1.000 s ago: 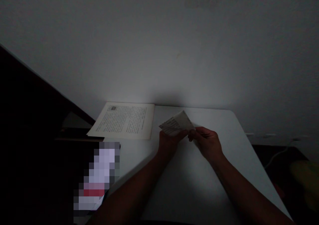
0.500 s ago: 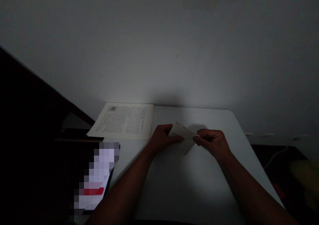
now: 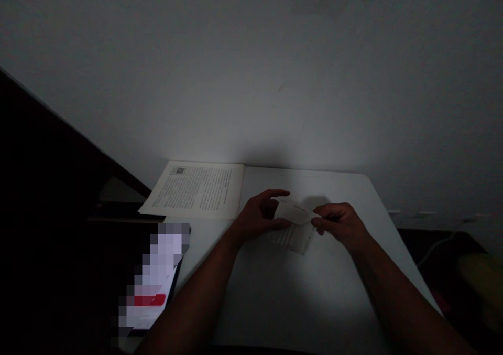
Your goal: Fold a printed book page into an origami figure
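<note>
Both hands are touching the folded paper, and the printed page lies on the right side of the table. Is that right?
Not quite: the head view shows the printed page on the left side of the table, not the right. The left hand and right hand do touch the folded paper.

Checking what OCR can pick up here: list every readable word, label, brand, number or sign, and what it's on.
Nothing legible.
Off-white rectangular printed paper: dense lines, too small and dim.
Dark square QR-like code in its corner: too small to make out.
Small folded off-white paper at the hands: print too small and blurred.
Black-edged device with lit screen: mostly pixelated; red bar, no readable wording.
</note>
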The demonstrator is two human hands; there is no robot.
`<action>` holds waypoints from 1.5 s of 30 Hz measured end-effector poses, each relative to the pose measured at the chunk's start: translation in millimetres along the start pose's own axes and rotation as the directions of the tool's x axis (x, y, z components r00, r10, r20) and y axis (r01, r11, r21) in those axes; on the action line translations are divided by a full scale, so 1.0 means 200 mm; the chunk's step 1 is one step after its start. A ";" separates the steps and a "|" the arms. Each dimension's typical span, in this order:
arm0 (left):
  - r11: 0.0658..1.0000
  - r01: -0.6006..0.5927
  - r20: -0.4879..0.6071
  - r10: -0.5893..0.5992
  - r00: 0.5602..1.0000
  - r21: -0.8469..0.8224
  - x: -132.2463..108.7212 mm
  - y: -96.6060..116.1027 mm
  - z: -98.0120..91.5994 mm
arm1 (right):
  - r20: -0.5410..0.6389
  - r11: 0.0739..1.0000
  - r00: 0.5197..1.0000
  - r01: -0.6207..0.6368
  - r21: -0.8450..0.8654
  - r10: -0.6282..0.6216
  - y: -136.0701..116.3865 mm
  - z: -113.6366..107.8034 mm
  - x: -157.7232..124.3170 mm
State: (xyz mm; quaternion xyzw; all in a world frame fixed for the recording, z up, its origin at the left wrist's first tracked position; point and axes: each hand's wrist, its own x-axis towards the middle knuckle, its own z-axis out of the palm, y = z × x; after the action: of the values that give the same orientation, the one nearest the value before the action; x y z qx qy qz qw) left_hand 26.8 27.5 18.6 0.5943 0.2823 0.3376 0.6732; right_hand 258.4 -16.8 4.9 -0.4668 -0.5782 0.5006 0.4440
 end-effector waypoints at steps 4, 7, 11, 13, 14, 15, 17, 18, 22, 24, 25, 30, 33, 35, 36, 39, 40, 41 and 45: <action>0.995 -0.038 -0.014 0.040 0.999 0.088 0.00 -0.01 0.00 | 0.105 0.988 0.992 -0.086 0.124 0.073 0.05 -0.03 -0.01; 0.990 -0.024 -0.022 0.027 0.999 0.140 0.01 -0.02 0.03 | 0.168 0.978 0.981 -0.126 0.166 0.098 0.07 -0.03 -0.01; 0.971 -0.080 -0.125 0.110 0.986 0.227 0.01 -0.04 0.10 | 0.211 0.977 0.971 -0.146 0.153 0.112 0.06 0.00 -0.01; 0.968 -0.110 -0.128 0.141 0.982 0.224 0.01 -0.05 0.13 | 0.212 0.978 0.970 -0.152 0.140 0.121 0.04 0.01 0.00; 0.967 -0.131 -0.122 0.160 0.980 0.217 0.01 -0.05 0.14 | 0.210 0.979 0.970 -0.154 0.136 0.123 0.03 0.02 0.00; 0.966 -0.152 -0.115 0.179 0.977 0.209 0.02 -0.05 0.14 | 0.208 0.979 0.970 -0.157 0.133 0.127 0.03 0.02 0.00; 0.964 -0.180 -0.106 0.203 0.973 0.195 0.02 -0.05 0.14 | 0.203 0.977 0.970 -0.166 0.133 0.137 0.03 0.03 0.00; 0.966 -0.182 -0.102 0.203 0.974 0.185 0.02 -0.06 0.14 | 0.203 0.976 0.970 -0.168 0.138 0.138 0.03 0.03 0.00; 0.971 -0.171 -0.081 0.186 0.979 0.167 0.01 -0.05 0.13 | 0.215 0.974 0.970 -0.154 0.164 0.117 0.03 0.03 0.00; 0.965 -0.176 -0.063 0.191 0.980 0.193 0.00 -0.05 0.13 | 0.224 0.973 0.968 -0.154 0.174 0.113 0.03 0.03 0.00; 0.960 -0.180 -0.060 0.197 0.979 0.212 0.00 -0.04 0.13 | 0.227 0.971 0.967 -0.156 0.180 0.113 0.03 0.03 0.00; 0.931 -0.233 -0.115 0.273 0.955 0.281 -0.01 -0.03 0.13 | 0.229 0.963 0.967 -0.164 0.215 0.114 0.06 0.02 -0.01; 0.916 -0.259 -0.132 0.311 0.941 0.307 0.00 -0.04 0.13 | 0.226 0.961 0.967 -0.169 0.217 0.119 0.07 0.02 0.00; 0.905 -0.261 -0.122 0.316 0.941 0.336 0.00 -0.05 0.13 | 0.226 0.962 0.966 -0.172 0.212 0.123 0.07 0.02 0.00; 0.900 -0.259 -0.111 0.315 0.943 0.352 0.00 -0.05 0.13 | 0.227 0.962 0.966 -0.173 0.209 0.124 0.07 0.02 0.00; 0.882 -0.263 -0.073 0.315 0.946 0.390 0.00 -0.06 0.13 | 0.239 0.962 0.963 -0.179 0.205 0.128 0.08 0.02 0.00; 0.877 -0.273 -0.063 0.323 0.944 0.395 0.01 -0.06 0.13 | 0.243 0.962 0.961 -0.181 0.205 0.129 0.08 0.02 0.00; 0.873 -0.284 -0.055 0.331 0.942 0.396 0.01 -0.06 0.13 | 0.248 0.961 0.960 -0.186 0.204 0.133 0.08 0.02 0.00; 0.868 -0.302 -0.044 0.346 0.937 0.395 0.01 -0.06 0.13 | 0.252 0.956 0.958 -0.196 0.217 0.139 0.08 0.02 0.00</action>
State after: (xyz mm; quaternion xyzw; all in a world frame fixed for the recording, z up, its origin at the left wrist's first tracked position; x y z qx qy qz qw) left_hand 49.2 13.0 9.7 0.7326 0.2765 0.4177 0.4608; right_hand 256.8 -16.5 -11.6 -0.3949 -0.5199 0.6543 0.3816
